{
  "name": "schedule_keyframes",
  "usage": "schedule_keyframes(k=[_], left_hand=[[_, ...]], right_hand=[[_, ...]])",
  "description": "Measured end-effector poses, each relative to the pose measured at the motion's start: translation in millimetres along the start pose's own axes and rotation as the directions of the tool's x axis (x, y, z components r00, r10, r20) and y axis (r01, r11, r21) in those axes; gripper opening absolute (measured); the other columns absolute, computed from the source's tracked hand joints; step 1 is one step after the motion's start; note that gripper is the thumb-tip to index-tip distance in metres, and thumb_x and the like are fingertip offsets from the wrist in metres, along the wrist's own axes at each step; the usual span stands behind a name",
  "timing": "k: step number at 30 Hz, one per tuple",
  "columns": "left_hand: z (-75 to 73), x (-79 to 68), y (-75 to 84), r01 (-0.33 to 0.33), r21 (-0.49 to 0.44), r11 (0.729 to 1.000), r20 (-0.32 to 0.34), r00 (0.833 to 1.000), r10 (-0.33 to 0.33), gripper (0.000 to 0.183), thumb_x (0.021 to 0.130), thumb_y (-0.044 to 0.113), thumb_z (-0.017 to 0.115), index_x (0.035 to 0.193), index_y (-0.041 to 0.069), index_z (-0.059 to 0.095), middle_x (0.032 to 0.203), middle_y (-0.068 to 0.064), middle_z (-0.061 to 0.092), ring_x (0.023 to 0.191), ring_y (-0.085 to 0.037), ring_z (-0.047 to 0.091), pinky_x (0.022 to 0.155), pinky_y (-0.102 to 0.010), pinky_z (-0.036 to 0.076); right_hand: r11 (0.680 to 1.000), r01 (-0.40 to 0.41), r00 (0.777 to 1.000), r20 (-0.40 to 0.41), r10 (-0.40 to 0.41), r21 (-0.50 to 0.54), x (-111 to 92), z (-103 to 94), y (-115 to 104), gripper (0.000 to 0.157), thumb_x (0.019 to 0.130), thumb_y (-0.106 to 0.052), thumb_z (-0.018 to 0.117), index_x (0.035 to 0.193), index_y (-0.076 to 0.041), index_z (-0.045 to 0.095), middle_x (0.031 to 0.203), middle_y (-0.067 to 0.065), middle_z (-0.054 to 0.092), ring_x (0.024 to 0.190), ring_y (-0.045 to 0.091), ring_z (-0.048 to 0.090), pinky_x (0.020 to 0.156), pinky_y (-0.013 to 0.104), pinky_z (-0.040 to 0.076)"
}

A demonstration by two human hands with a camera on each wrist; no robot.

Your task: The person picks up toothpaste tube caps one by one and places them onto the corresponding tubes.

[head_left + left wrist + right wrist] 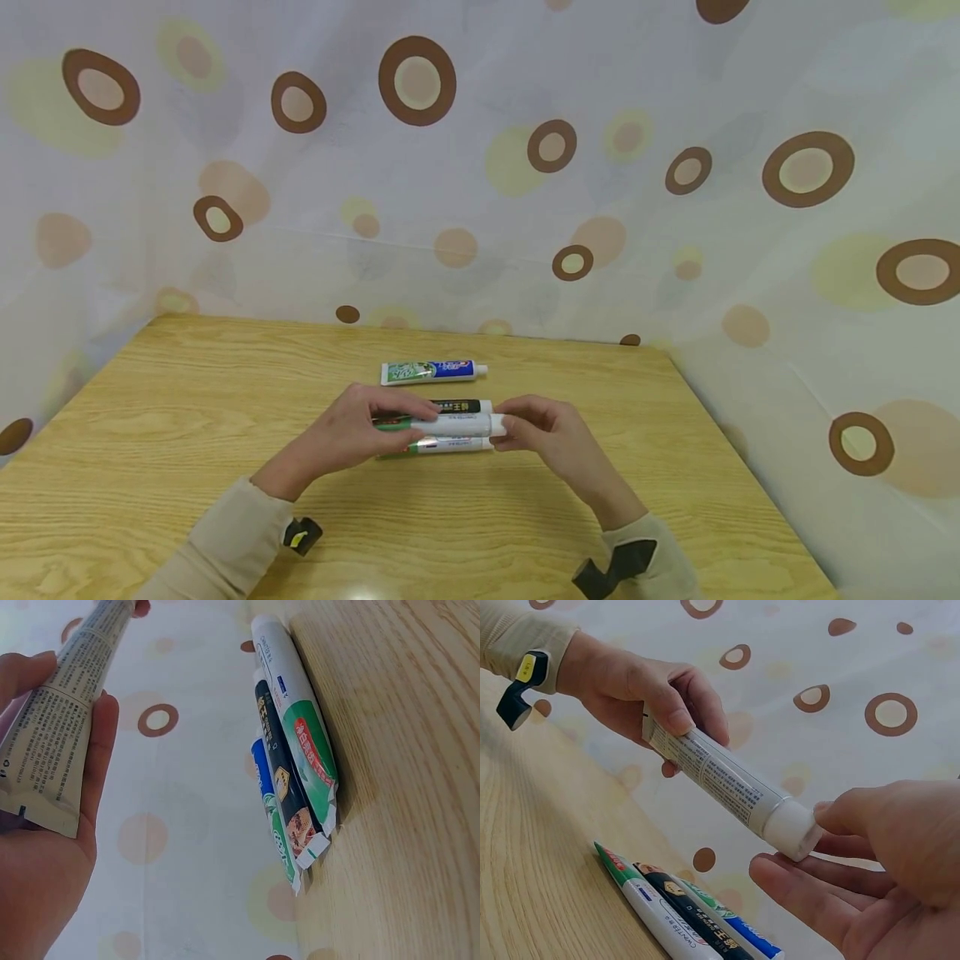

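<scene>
My left hand (341,429) grips a white and green toothpaste tube (457,426) near its flat end, thumb on one side and fingers on the other. The tube is held above the table, its printed back visible in the left wrist view. At the other end, my right hand (558,442) pinches the white cap (791,829) between thumb and fingers. Below lies another white and green toothpaste tube (300,712), partly hidden in the head view. Beside it lies a black toothpaste tube (281,765). Farther back is a blue and green toothpaste tube (431,372).
The wooden table (225,375) runs back to a wall covering (480,183) patterned with brown rings and pale spots, which also rises at both sides. Black straps with small devices sit on the left sleeve (232,525) and the right sleeve (660,554).
</scene>
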State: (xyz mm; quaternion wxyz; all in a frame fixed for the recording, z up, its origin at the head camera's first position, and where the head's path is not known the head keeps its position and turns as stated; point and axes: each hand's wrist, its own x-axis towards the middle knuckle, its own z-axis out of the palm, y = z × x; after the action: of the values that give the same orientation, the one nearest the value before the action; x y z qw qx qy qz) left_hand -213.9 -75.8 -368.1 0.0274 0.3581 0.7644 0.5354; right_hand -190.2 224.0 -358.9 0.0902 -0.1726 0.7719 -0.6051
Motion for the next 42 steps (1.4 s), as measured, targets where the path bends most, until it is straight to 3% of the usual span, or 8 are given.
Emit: schedule_keyframes(k=[2,11,21,31,37,42], left_hand=[[0.1,-0.1,-0.1,0.004,-0.005,1.0,0.001,1.0,-0.004,0.023,0.088,0.012,0.075,0.11,0.021,0.078,0.122,-0.003,0.072,0.102,-0.009,0.068,0.074,-0.027,0.058],[0.9,-1.8,-1.4,0.009,-0.023,1.0,-0.002,1.0,-0.009,0.023,0.088,0.013,0.076,0.11,0.02,0.078,0.124,-0.005,0.071,0.103,-0.01,0.068,0.073,-0.029,0.058],[1.5,-2.6,-1.1,-0.008,-0.042,0.999,0.002,1.0,0.008,0.023,0.088,0.014,0.076,0.111,0.018,0.077,0.123,-0.006,0.07,0.107,-0.01,0.068,0.077,-0.029,0.058],[2.3,-3.5,-3.2,-0.026,-0.045,0.999,-0.006,1.0,0.025,0.023,0.088,0.012,0.076,0.111,0.016,0.077,0.123,-0.006,0.071,0.108,-0.01,0.068,0.079,-0.028,0.058],[3.5,-4.7,-5.8,-0.038,-0.06,0.997,-0.004,0.999,0.038,0.023,0.088,0.013,0.075,0.111,0.014,0.077,0.121,-0.007,0.071,0.105,-0.01,0.068,0.08,-0.028,0.058],[2.4,-6.0,-7.5,-0.033,-0.06,0.998,-0.007,0.999,0.032,0.023,0.089,0.014,0.075,0.112,0.015,0.077,0.121,-0.007,0.071,0.106,-0.01,0.068,0.08,-0.028,0.058]], right_hand=[[1.0,0.002,1.0,-0.007,-0.001,0.002,-0.2,0.8,0.2,0.037,0.101,-0.021,0.058,0.128,0.005,0.059,0.125,0.02,0.063,0.103,0.025,0.07,0.088,0.036,0.057],[0.986,0.022,0.997,-0.065,-0.033,-0.167,-2.3,3.1,-4.4,0.026,0.095,-0.02,0.068,0.121,-0.016,0.066,0.127,0.007,0.065,0.115,0.025,0.064,0.09,0.028,0.054],[0.995,0.024,0.998,-0.064,-0.03,-0.095,-2.4,4.2,-4.1,0.028,0.099,-0.019,0.062,0.124,-0.006,0.063,0.126,0.015,0.062,0.11,0.024,0.066,0.09,0.03,0.056],[0.991,0.041,0.998,-0.05,-0.048,-0.127,-1.7,3.7,-0.8,0.027,0.096,-0.01,0.064,0.123,-0.008,0.063,0.13,0.013,0.062,0.115,0.026,0.065,0.09,0.028,0.055],[0.992,0.063,0.996,-0.061,-0.07,-0.106,-1.5,4.1,-0.7,0.026,0.098,-0.016,0.063,0.121,-0.006,0.063,0.129,0.02,0.061,0.115,0.028,0.064,0.091,0.027,0.054],[0.991,0.078,0.995,-0.055,-0.084,-0.113,-1.5,4.7,-2.0,0.023,0.097,-0.019,0.065,0.117,-0.009,0.067,0.123,0.015,0.065,0.108,0.021,0.066,0.09,0.027,0.055]])
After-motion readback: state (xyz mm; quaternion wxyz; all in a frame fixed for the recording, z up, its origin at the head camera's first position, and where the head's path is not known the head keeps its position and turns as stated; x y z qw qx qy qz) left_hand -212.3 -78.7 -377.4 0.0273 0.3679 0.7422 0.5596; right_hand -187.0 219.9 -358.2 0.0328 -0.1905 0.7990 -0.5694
